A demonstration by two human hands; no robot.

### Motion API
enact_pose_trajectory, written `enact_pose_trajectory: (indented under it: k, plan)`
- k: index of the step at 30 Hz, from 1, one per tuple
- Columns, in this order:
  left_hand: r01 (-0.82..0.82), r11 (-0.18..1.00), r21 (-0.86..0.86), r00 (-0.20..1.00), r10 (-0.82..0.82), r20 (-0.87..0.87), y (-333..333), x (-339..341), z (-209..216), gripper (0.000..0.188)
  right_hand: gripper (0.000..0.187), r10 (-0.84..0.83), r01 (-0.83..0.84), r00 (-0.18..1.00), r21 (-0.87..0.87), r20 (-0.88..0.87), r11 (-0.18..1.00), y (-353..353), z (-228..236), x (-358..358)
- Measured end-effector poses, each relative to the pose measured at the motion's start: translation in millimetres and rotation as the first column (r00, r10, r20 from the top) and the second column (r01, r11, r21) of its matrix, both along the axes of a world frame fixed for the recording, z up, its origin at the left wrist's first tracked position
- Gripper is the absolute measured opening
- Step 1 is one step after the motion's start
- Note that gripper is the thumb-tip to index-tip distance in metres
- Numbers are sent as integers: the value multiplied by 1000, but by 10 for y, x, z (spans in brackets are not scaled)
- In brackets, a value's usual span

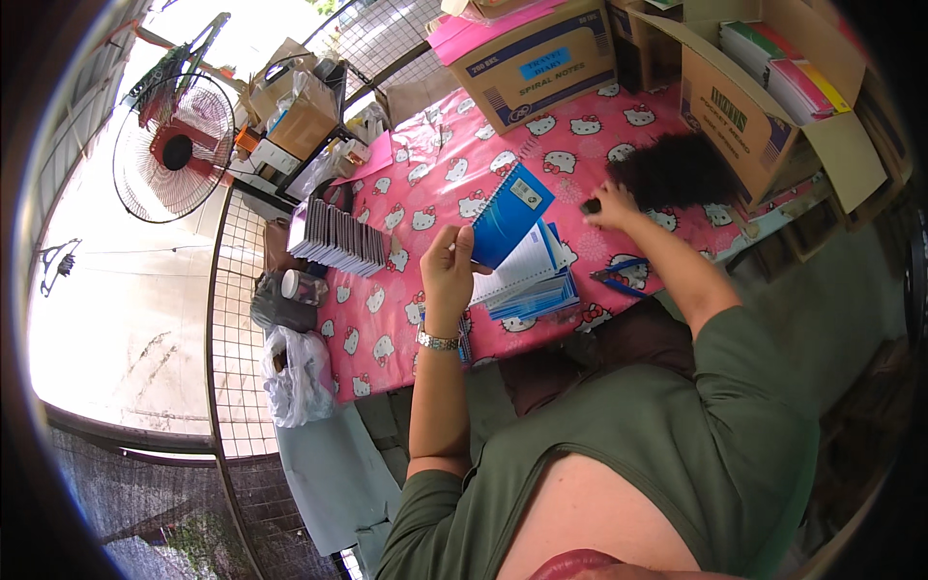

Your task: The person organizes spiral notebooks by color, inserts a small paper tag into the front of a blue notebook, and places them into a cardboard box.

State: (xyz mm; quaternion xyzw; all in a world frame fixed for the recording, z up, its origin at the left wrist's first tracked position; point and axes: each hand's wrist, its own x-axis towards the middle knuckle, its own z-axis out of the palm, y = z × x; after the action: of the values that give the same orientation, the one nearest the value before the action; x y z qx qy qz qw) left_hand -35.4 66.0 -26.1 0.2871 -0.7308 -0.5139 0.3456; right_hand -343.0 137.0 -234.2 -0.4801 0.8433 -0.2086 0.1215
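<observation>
Head view shows the left hand [447, 274] with fingers clamped on a light, bendy blue notebook [510, 215] above the pink counter [425, 184], best held by its edge, while the right hand [611, 205] pinches something small and dark nearby.

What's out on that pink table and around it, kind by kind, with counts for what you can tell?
Blue notebook held up in the left hand: 1
Cardboard boxes at the table's far end: 3
Pile of black bits under the right hand: 1
Blue pen: 1
Electric fan: 1
Total: 7
Stacked notebooks: too many to count.
</observation>
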Motion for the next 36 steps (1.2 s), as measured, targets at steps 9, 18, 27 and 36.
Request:
enact_pose_trajectory:
  k: [9, 18, 27, 36]
  plan:
    - [-186, 949, -253, 981, 196, 12, 252, -140, -63, 19, 74, 75, -123, 961, -166, -265, 978, 1165, -36, 1024]
    - [-136, 930, -340, 982, 171, 75, 185, -197, -106, 24, 53, 7, 47, 994, -489, 108, 871, 1344, -77, 918]
    - [-162, 917, -366, 982, 186, 30, 175, -214, -129, 23, 49, 258, -191, 965, -779, -38, 597, 1169, 1818, 1355]
    - [-185, 942, -281, 983, 182, -38, 155, -202, -190, 19, 51, 383, -269, 924, -733, -13, 625, 866, 2047, 1553]
